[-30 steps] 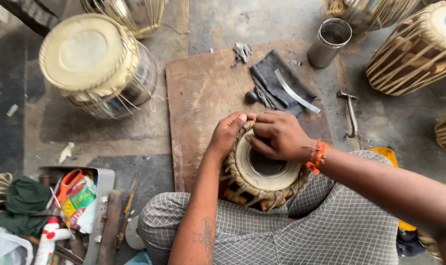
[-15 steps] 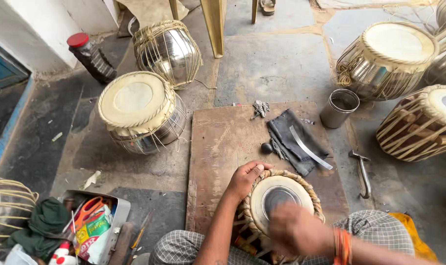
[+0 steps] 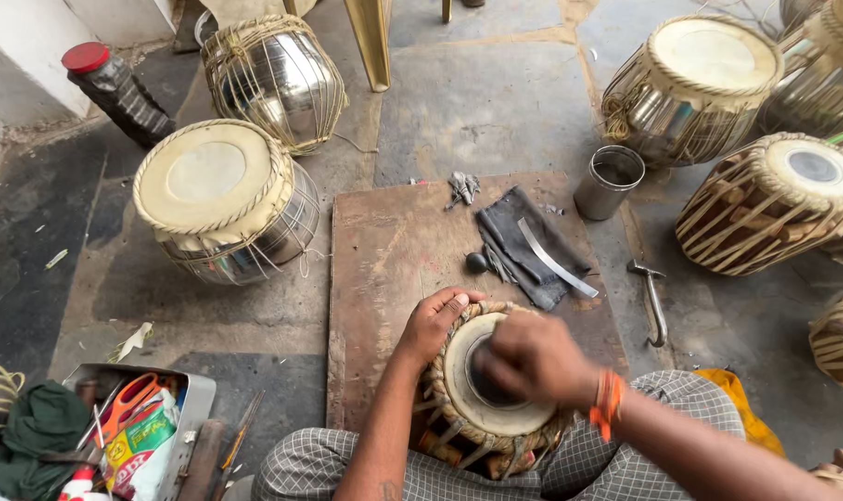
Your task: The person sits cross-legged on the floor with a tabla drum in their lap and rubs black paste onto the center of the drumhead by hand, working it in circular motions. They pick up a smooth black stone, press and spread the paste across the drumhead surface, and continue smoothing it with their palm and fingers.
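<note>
The fingers (image 3: 454,303) of the left hand (image 3: 433,322) are gripping the rim of the small drum (image 3: 488,394) in the lap, while the right hand (image 3: 531,357), blurred and seemingly closed, is rubbing its black centre, so the drum may be slipping sideways.

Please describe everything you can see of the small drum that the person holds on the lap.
The small drum is a tabla resting between the knees, its head facing up. The pale skin has a dark round patch in the middle and a braided rim; straps run down its sides. The left hand grips its far-left edge, and the blurred right hand covers the dark patch.
</note>
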